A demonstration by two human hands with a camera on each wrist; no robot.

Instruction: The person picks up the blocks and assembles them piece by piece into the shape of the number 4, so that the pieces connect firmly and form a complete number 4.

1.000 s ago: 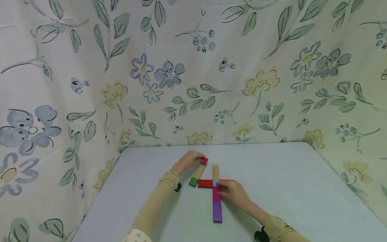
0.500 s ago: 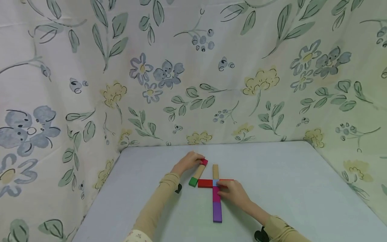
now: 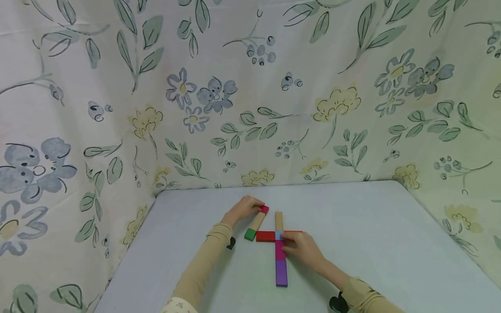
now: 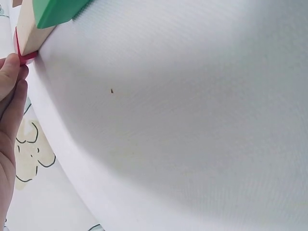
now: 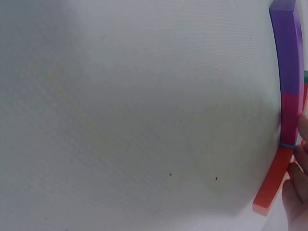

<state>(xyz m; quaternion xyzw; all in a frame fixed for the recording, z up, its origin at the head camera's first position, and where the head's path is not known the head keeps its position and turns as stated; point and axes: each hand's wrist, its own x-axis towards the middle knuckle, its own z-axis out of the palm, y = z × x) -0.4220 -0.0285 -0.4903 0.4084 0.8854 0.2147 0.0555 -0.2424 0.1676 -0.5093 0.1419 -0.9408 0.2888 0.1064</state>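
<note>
At the back of the table my left hand [image 3: 243, 208] holds a small red block [image 3: 264, 209] by its edge. That block sits at the far end of a slanted row, with a plain wooden block [image 3: 258, 221] between it and a green block [image 3: 250, 234]. My right hand [image 3: 306, 250] rests against a cross of blocks. One fingertip lies on its light blue middle block [image 3: 278, 235], and the thumb touches the magenta block [image 3: 280, 250]. A purple block [image 3: 281, 274] forms the near end. My right fingers partly cover the orange-red arm [image 5: 273, 179].
The cross also has a red block [image 3: 265, 236] on its left and a plain wooden block [image 3: 278, 221] at its far end. The green block nearly meets the red one. A white table [image 3: 375, 234] carries everything, and a floral cloth [image 3: 250, 130] hangs behind it.
The red block at the end of the slanted row has shifted very slightly toward the wooden block under my left fingers. My right hand and the cross stay put; the head view tilts slightly.
</note>
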